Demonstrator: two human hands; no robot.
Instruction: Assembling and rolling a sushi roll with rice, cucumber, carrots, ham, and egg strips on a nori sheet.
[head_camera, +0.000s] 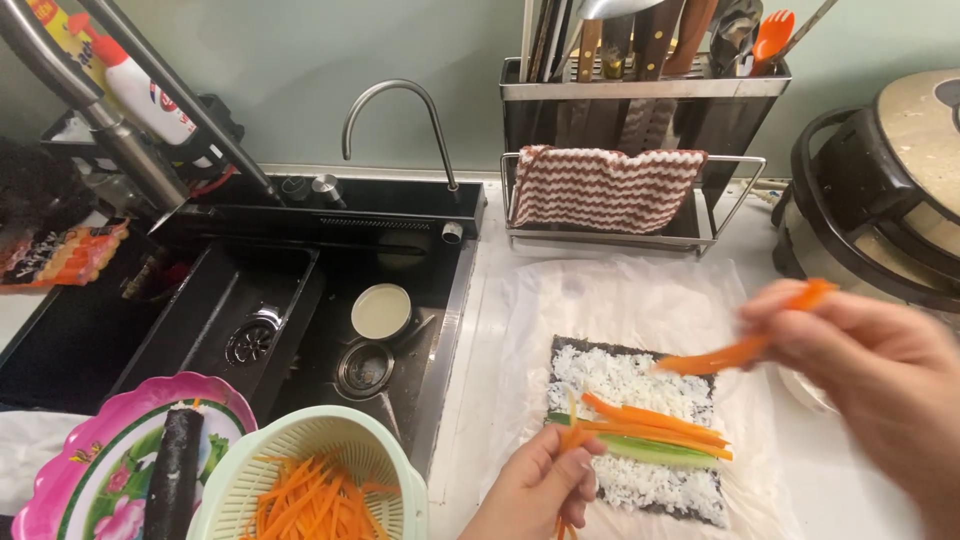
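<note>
the right hand (880, 370) hovers over the seaweed sheet (637, 428), its grip pinched shut on 1 long carrot strip (745, 345), blurred, orange and bendy, held well above the rice. the left hand (540, 490) sits at the sheet's near left corner, grip closed on a few thin carrot shreds (572, 440) that stick up and dangle below it. on the sheet: a bed of white sticky rice (620, 385), grainy and lumpy, with carrot sticks and a pale green cucumber strip (650, 450) lying across the middle. the sheet rests on clear, crinkled plastic wrap (640, 300) on the white table (840, 490). risk here: the strip looks loosely pinched and could drop crooked or off the rice; the dangling shreds could scatter onto the wrap. beside the left hand, a pale green ribbed colander (310, 440) holds more shredded carrot, next to a pink flowered plate (100, 460) with 1 dark finished roll (175, 470).
</note>
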